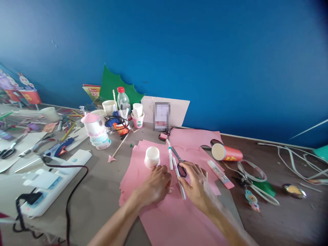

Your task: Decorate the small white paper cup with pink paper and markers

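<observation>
"Pink paper (166, 225) under both hands. What are they doing?"

"The left hand (153, 184) has its fingers curled in, right by the base of the upright white cup (152, 158); I can't tell if it pinches anything. The right hand (200, 188) has its fingers at the handles of the scissors (175, 154). Whether they grip, I can't tell."

"And around them?"

"Two white markers, one (170, 157) beside the blades, the other (181, 192) by the right thumb. Farther right, a glue tube (220, 174) and a red cup (232, 154) on its side."

"What might go wrong?"

"A nudge from the left knuckles could tip the white cup. Lifting the scissors carelessly could set a marker rolling, or snag the paper and crease it."

"Beyond that?"

"The red cup could roll if bumped. Left across the desk (107, 191), a decorated cup tower (98, 135) stands near a dark cord (85, 168); a tug there might disturb things."
</observation>
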Action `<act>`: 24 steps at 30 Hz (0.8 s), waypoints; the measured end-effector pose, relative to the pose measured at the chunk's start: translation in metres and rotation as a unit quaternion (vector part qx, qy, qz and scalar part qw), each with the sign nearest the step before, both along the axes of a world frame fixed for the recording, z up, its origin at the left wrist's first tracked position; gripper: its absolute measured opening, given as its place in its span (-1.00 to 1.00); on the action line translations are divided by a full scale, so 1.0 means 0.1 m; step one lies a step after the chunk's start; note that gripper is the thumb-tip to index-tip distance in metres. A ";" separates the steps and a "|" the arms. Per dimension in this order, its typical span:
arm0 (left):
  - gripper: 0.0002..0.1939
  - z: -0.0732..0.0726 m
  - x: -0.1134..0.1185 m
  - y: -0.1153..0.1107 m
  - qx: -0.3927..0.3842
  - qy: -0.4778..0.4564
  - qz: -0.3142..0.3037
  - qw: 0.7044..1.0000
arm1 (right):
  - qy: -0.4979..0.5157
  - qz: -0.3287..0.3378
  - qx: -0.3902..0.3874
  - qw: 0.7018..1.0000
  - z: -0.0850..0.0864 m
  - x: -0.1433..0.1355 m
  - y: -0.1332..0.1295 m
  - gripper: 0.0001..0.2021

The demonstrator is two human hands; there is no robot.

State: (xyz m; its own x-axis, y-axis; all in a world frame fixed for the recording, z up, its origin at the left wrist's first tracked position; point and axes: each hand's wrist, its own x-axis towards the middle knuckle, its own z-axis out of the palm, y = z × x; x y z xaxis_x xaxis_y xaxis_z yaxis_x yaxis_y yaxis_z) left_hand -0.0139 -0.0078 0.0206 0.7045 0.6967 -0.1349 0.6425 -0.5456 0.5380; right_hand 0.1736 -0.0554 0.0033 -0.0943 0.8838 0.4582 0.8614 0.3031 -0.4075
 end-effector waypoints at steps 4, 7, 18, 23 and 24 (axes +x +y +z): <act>-0.96 0.02 -0.02 0.02 -0.016 -0.020 -0.001 1.000 | 0.029 0.020 0.005 0.999 -0.10 0.01 -0.03 -0.69; -0.88 0.08 -0.02 0.01 -0.035 -0.013 0.011 0.999 | 0.037 0.024 -0.012 0.999 -0.15 0.04 -0.05 -0.72; -0.95 0.11 -0.03 0.03 -0.078 -0.049 0.025 0.995 | 0.086 0.036 -0.008 0.996 -0.14 0.02 -0.03 -0.79; -0.96 0.07 -0.02 0.08 -0.194 -0.173 0.106 0.960 | 0.178 0.080 -0.091 0.977 0.06 0.03 -0.08 -0.74; -0.94 0.06 -0.02 0.08 -0.207 -0.204 0.112 0.950 | 0.199 0.078 -0.116 0.970 0.08 0.02 -0.08 -0.71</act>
State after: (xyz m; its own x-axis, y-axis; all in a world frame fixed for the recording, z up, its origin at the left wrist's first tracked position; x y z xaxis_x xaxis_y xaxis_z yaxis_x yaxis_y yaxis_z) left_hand -0.0155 0.0002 0.0269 0.5976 0.7819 -0.1776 0.4097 -0.1073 0.9059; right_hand 0.1756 -0.0637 0.0117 -0.0918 0.9568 0.2760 0.5737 0.2773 -0.7707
